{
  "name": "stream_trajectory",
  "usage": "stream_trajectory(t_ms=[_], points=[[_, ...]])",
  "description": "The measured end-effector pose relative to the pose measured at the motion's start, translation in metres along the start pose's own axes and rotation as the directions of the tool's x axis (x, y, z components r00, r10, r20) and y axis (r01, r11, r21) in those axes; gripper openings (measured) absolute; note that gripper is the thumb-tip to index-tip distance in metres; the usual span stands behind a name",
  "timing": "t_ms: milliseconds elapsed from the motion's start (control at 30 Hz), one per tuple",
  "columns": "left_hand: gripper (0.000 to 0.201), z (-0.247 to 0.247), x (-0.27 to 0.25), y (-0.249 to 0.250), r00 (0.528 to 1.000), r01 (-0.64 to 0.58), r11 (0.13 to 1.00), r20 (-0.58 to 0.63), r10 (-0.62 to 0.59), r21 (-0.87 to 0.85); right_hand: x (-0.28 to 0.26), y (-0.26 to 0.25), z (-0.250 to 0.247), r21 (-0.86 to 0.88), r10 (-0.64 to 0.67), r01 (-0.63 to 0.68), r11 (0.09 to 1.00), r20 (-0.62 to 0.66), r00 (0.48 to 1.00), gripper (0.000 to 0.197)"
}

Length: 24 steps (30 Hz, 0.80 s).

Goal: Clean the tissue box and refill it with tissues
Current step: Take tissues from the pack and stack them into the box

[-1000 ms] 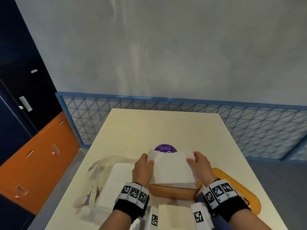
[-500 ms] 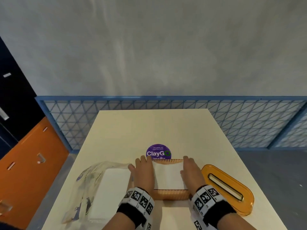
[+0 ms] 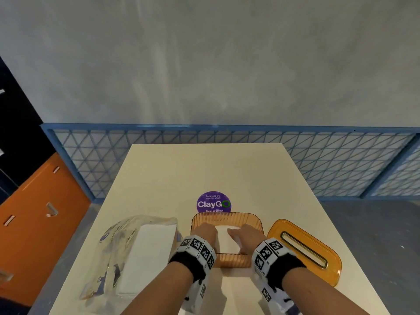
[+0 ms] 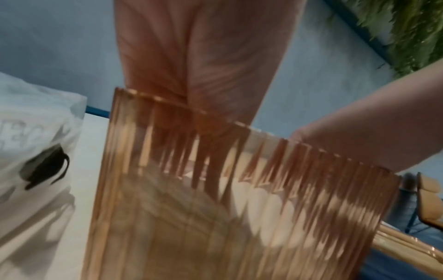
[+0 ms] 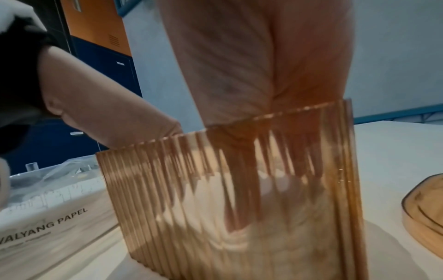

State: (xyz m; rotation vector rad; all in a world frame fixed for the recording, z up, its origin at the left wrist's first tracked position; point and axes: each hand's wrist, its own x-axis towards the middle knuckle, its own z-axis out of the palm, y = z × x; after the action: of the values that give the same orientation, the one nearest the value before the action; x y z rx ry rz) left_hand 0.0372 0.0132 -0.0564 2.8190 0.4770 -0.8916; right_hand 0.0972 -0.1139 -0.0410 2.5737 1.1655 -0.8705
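The worktop [image 3: 204, 169] carries, from the person's left to right, an opened plastic tissue pack [image 3: 127, 253], the amber ribbed tissue box [image 3: 227, 218] and its amber slotted lid [image 3: 304, 248], which lies off the box just to its right.

Change noted: a second ago the stack of tissues [image 3: 225, 241] was held above the box by its two ends. Half a second ago it sat at rim level. It is now down inside the box, below the rim, with both hands sunk in after it. Judged from this, the refill step is nearly done; what remains is seating the stack flat, withdrawing the hands and fitting the lid. The camera has also swung to face the worktop squarely.

The left hand [image 3: 205, 233] and right hand [image 3: 246, 235] reach into the box at either end of the stack. In both wrist views the fingers [image 5: 242, 180] run down behind the ribbed wall, lying close together and roughly straight, apparently pressing on the tissues rather than pinching them. The tips are broken up by the ribbing, so the exact contact cannot be confirmed.

Hidden or unclear: the box floor and the lower part of the stack are covered by the hands; both wrist views are motion-blurred; whether the box is clean cannot be judged. A white sheet [image 3: 236, 289] at the near edge is partly covered by the forearms. The purple sticker [image 3: 213, 202] behind the box is partly cut by its rim.
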Motion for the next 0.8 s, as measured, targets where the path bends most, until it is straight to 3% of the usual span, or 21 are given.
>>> stream_trajectory(t_ms=[233, 300, 367, 400, 467, 533, 567, 667, 800], points=[[0.043, -0.003, -0.007, 0.002, 1.000, -0.005, 0.999, 0.022, 0.006, -0.034, -0.001, -0.002, -0.003, -0.090, -0.022, 0.021, 0.996, -0.014, 1.000, 0.060], [0.040, -0.003, -0.015, 0.001, 0.999, -0.008, 0.994, -0.040, 0.004, -0.105, -0.003, -0.003, -0.005, -0.084, 0.010, -0.016, 0.996, -0.062, 0.998, 0.051], [0.036, -0.001, -0.025, -0.003, 0.976, -0.053, 0.970, -0.218, 0.000, -0.235, -0.006, -0.002, -0.008, -0.032, 0.034, -0.041, 0.999, -0.195, 0.980, 0.038], [0.036, 0.000, -0.032, -0.007, 0.942, -0.086, 0.949, -0.335, -0.021, -0.302, -0.008, 0.000, -0.010, -0.026, 0.033, -0.042, 0.999, -0.287, 0.957, 0.035], [0.034, 0.002, -0.047, -0.023, 0.825, -0.120, 0.916, -0.552, -0.122, -0.383, -0.012, 0.008, -0.013, -0.035, 0.025, -0.045, 0.998, -0.443, 0.896, 0.034], [0.032, 0.008, -0.059, -0.045, 0.710, -0.056, 0.904, -0.654, -0.262, -0.424, -0.015, 0.019, -0.013, 0.034, 0.073, -0.065, 0.997, -0.522, 0.850, 0.035], [0.032, 0.013, -0.064, -0.056, 0.688, 0.015, 0.896, -0.646, -0.331, -0.443, -0.016, 0.024, -0.012, 0.092, 0.124, -0.088, 0.992, -0.528, 0.840, 0.037], [0.034, 0.035, -0.070, -0.082, 0.745, 0.287, 0.843, -0.448, -0.495, -0.455, -0.017, 0.033, -0.006, 0.294, 0.265, -0.147, 0.944, -0.415, 0.871, 0.044], [0.048, 0.059, -0.066, -0.093, 0.783, 0.405, 0.782, -0.261, -0.564, -0.474, -0.014, 0.039, -0.002, 0.406, 0.256, -0.124, 0.905, -0.290, 0.922, 0.047]])
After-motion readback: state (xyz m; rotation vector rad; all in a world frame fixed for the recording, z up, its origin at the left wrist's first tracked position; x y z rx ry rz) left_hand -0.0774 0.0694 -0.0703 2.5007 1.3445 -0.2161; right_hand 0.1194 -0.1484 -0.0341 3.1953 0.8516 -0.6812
